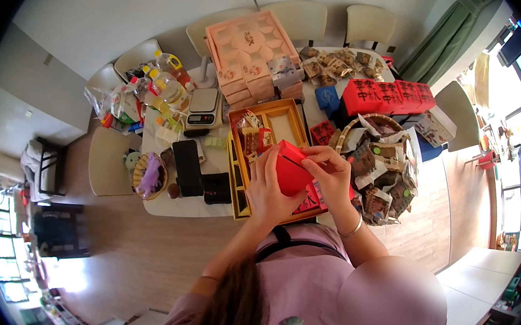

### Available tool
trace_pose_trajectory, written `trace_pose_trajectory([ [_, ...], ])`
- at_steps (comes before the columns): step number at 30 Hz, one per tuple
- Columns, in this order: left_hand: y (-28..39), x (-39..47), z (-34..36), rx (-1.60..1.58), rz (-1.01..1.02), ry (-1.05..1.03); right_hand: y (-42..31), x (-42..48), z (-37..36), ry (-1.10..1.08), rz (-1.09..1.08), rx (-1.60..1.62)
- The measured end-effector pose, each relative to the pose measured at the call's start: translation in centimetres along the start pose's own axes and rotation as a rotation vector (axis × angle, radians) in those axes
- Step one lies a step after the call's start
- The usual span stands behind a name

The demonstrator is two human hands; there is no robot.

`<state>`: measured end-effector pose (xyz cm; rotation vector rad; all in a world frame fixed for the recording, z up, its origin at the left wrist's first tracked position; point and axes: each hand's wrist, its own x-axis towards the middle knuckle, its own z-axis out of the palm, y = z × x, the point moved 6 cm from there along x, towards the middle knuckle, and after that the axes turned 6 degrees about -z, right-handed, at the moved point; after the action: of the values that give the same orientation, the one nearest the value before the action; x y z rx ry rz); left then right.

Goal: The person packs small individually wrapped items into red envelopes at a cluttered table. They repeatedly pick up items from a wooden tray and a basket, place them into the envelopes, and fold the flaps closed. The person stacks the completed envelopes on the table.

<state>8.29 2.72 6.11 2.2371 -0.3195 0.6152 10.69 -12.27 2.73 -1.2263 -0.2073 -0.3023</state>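
Note:
My left hand (270, 192) is wrapped around a small red cardboard box (291, 171), fingers along its left side and thumb at its lower edge. The fingertips of my right hand (332, 172) pinch the box's upper right edge, where a dark slit shows. Both hands hold the box above a yellow compartmented gift box (235, 192). Inside that gift box, brown and red snack packets (257, 139) fill one compartment, while a pale-floored compartment (283, 126) is bare. Red printed packs (309, 205) lie at its near end, partly hidden by my hands.
To the right is a wicker basket (344, 135) heaped with wrapped packets, behind it a row of red boxes (389, 99). Pink gift boxes (254, 35) are stacked at the back. A kitchen scale (203, 105), oil bottles (173, 93) and black boxes (187, 167) stand left.

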Motion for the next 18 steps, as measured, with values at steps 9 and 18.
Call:
trace_pose_trajectory([
  [9, -0.2, -0.2, 0.3, 0.004, -0.069, -0.076, 0.7, -0.3, 0.1, 0.014, 0.009, 0.067],
  [18, 0.0, -0.5, 0.5, 0.004, -0.002, 0.054, -3.0, -2.3, 2.9, -0.041, -0.394, -0.629],
])
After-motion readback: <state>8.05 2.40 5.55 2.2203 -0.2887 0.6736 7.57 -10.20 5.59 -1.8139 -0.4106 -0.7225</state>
